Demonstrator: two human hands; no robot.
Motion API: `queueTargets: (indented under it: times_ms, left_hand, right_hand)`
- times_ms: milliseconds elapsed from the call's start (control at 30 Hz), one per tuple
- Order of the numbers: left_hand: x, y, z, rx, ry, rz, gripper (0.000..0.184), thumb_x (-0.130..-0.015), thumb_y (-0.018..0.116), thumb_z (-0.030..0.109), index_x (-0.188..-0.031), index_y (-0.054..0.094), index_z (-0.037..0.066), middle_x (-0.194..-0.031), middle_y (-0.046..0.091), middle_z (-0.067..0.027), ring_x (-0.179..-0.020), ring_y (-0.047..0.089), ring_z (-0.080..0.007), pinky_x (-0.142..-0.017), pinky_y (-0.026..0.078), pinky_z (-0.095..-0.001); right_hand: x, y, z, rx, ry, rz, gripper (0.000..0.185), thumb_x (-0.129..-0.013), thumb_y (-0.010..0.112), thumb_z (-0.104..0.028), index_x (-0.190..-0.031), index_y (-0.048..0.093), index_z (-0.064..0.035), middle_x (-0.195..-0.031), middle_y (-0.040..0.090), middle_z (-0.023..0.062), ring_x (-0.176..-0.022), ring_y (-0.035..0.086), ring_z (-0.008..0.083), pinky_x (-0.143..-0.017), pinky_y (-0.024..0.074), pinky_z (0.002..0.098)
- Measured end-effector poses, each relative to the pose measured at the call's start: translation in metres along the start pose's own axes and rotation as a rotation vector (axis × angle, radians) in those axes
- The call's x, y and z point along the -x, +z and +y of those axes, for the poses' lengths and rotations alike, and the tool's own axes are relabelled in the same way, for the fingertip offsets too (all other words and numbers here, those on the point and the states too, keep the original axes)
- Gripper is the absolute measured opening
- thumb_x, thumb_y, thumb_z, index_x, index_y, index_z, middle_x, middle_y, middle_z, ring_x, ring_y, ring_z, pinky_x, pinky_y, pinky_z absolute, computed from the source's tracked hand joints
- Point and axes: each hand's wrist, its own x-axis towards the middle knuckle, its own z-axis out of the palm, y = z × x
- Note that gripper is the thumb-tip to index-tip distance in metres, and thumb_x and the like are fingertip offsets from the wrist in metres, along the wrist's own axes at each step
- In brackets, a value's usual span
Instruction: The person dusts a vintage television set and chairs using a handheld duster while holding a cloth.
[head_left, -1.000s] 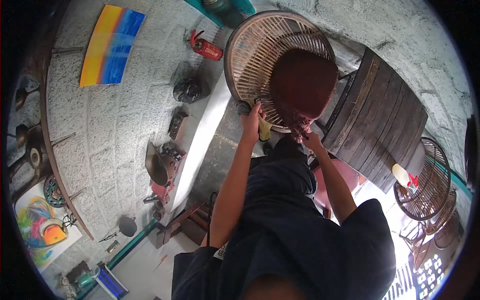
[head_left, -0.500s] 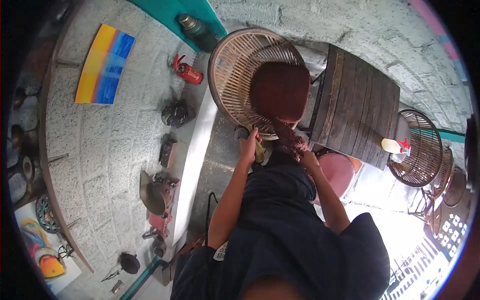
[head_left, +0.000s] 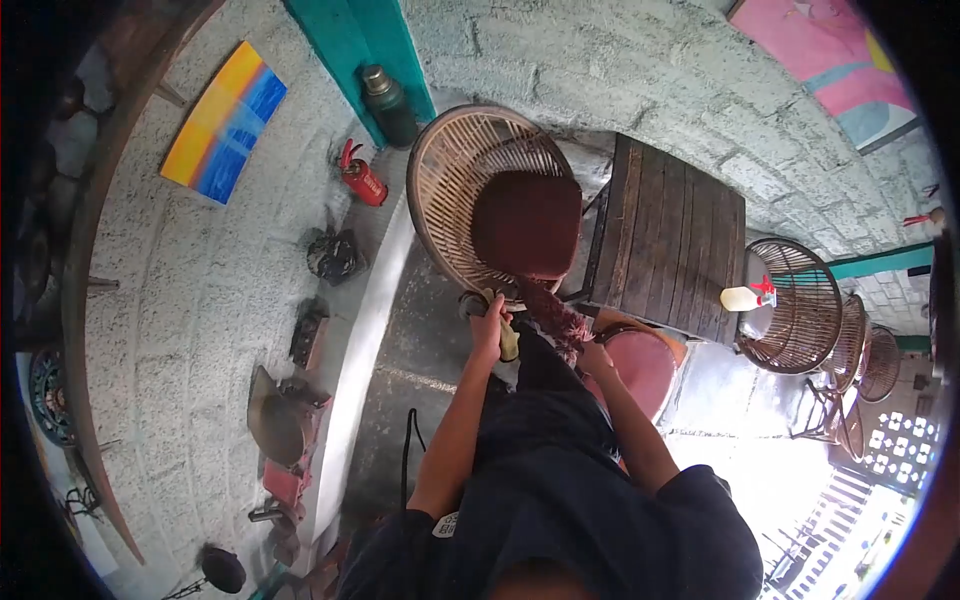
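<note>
Closed around a shaggy dark red duster (head_left: 545,308), my right hand (head_left: 596,358) is in front of the rattan chair. The duster's far end reaches the front edge of the dark red seat cushion (head_left: 528,225). My left hand (head_left: 487,332) is at the near rim of the round rattan chair (head_left: 437,180), fingers curled on a yellowish cloth (head_left: 509,344) that hangs below them. Whether those fingers also touch the chair rim, I cannot tell. A small dark round object (head_left: 470,304) shows just beside my left hand.
Right of the chair stands a dark slatted wooden table (head_left: 668,230) with a spray bottle (head_left: 748,298) at its edge. A red-seated stool (head_left: 642,370) is near my right arm. Along the left wall are a fire extinguisher (head_left: 363,180) and a large flask (head_left: 388,105). More rattan chairs (head_left: 795,305) stand beyond the table.
The view has shifted, so the chair and table appear lower and further left. Both hands keep their holds, the right on the duster and the left on the cloth.
</note>
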Motion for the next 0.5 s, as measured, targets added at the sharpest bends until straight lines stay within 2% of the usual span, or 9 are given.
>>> queueTargets:
  times_ms: [67,133,200,333,400,467,500]
  left_hand:
    - [0.009,-0.006,-0.006,-0.006,0.0,-0.01,0.018,-0.087,0.069,0.019,-0.08,0.055,0.01,-0.068,0.053,0.0007,-0.056,0.054,-0.0123,-0.055,0.045,-0.0287]
    - [0.015,-0.005,-0.004,-0.009,0.014,0.011,0.018,-0.087,0.068,0.019,-0.08,0.055,0.01,-0.068,0.053,0.0007,-0.056,0.053,-0.0125,-0.056,0.045,-0.0286]
    - [0.015,-0.003,-0.003,0.025,0.032,0.021,0.018,-0.088,0.068,0.019,-0.08,0.055,0.009,-0.069,0.053,0.0002,-0.057,0.054,-0.0126,-0.056,0.045,-0.0288]
    - [0.003,0.008,0.008,0.053,0.069,0.016,0.017,-0.087,0.068,0.019,-0.081,0.055,0.009,-0.07,0.053,-0.0002,-0.058,0.054,-0.0128,-0.056,0.046,-0.0289]
    - [-0.005,0.015,0.011,0.1,0.08,0.031,0.017,-0.087,0.068,0.018,-0.081,0.056,0.009,-0.071,0.054,-0.0006,-0.058,0.054,-0.013,-0.056,0.046,-0.0293]
    - [-0.016,0.023,0.012,0.097,0.095,0.077,0.019,-0.087,0.068,0.02,-0.08,0.055,0.008,-0.071,0.054,-0.0009,-0.058,0.054,-0.0136,-0.055,0.045,-0.0299]
    - [-0.017,0.027,0.014,0.073,0.078,0.094,0.019,-0.087,0.068,0.02,-0.079,0.055,0.008,-0.071,0.054,-0.001,-0.059,0.055,-0.0139,-0.055,0.044,-0.0302]
  right_hand:
    - [0.008,0.006,-0.002,0.11,-0.113,-0.004,0.037,-0.081,0.058,-0.029,-0.103,0.066,-0.0012,-0.1,0.066,0.0257,-0.096,0.064,0.0419,-0.083,0.0511,0.0507]
    - [0.024,-0.011,-0.014,0.077,-0.152,-0.053,0.039,-0.081,0.059,-0.03,-0.106,0.065,-0.0012,-0.101,0.066,0.0258,-0.098,0.063,0.0415,-0.084,0.0507,0.0505]
    - [0.032,-0.027,-0.019,0.016,-0.049,-0.051,0.041,-0.08,0.06,-0.031,-0.107,0.064,-0.0009,-0.102,0.065,0.0265,-0.099,0.063,0.0422,-0.085,0.0503,0.0499]
    - [0.023,-0.041,-0.015,0.112,0.021,-0.046,0.042,-0.079,0.06,-0.031,-0.108,0.063,-0.0005,-0.102,0.065,0.027,-0.099,0.062,0.0432,-0.086,0.0498,0.0499]
    - [0.003,-0.034,0.001,0.064,-0.128,-0.068,0.043,-0.08,0.06,-0.033,-0.107,0.064,0.0002,-0.1,0.065,0.0264,-0.099,0.062,0.0434,-0.086,0.0497,0.05]
    - [-0.002,-0.043,0.004,-0.065,-0.126,-0.13,0.042,-0.08,0.059,-0.034,-0.103,0.065,0.0013,-0.099,0.065,0.0264,-0.098,0.062,0.0432,-0.086,0.0496,0.0497]
    - [-0.004,-0.049,0.004,-0.023,-0.199,-0.114,0.041,-0.08,0.059,-0.033,-0.101,0.066,0.0017,-0.098,0.065,0.0267,-0.098,0.062,0.0432,-0.086,0.0494,0.0497]
